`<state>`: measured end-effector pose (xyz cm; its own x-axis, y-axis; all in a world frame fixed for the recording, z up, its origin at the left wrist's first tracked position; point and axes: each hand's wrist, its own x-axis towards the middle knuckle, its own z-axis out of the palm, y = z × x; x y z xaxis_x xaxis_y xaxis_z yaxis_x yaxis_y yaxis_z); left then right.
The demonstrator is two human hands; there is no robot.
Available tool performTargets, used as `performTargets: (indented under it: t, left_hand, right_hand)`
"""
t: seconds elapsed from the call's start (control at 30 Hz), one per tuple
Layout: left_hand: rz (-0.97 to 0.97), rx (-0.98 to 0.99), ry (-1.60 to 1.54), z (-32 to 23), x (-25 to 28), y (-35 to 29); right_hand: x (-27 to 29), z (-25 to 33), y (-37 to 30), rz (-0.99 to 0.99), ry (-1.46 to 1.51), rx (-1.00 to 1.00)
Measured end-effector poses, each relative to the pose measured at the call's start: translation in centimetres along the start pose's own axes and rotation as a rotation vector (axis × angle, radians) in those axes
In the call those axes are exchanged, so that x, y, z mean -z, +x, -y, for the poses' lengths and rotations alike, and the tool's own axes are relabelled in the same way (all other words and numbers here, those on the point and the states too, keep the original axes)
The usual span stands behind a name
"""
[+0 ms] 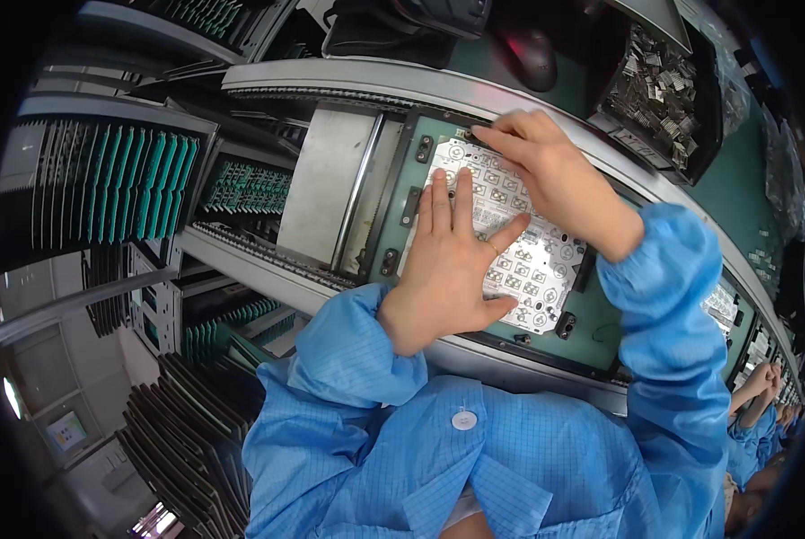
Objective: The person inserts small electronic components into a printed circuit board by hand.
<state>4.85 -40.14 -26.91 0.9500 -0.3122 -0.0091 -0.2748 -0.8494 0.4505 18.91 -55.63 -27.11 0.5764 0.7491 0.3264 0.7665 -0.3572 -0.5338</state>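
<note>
A white circuit board [539, 237] with rows of printed component outlines lies on a green fixture plate [406, 171]. My left hand [452, 269] rests flat on the board's left part, fingers spread, a ring on one of them. My right hand [546, 162] is at the board's far edge, its fingers bent and drawn together by the plate's dark rim; what the fingertips hold, if anything, is hidden. Small black clips stand around the board, among them a left clip [411, 206] and a near right clip [566, 325].
A conveyor rail [330, 79] runs along the far side. Racks of green boards [142, 184] stand left. A black bin [658, 99] of small metal parts and a black computer mouse [530, 59] lie beyond the rail. Another person's hands [761, 381] show at far right.
</note>
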Motion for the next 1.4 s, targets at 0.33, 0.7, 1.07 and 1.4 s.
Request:
performTargets:
  t: [0.33,0.7,1.07,1.4]
  left_hand:
    - [-0.047,-0.008,0.105,-0.1,-0.8,-0.2]
    - [-0.179,-0.127,-0.149,1.4,2.7,-6.8]
    - [-0.014,-0.016,-0.095,1.1,2.6,-9.3]
    - [-0.119,0.066,-0.111,0.7,1.1,-8.5]
  right_hand:
    - [-2.7,-4.0,4.1,0.042,0.098,0.249]
    - [4.2,8.6,-9.7,0.166,-0.027,-0.141]
    - [-1.4,13.3,-16.5,-0.006,-0.246,-0.188]
    - [-3.9,13.3,-16.4,-0.263,-0.421,-0.450]
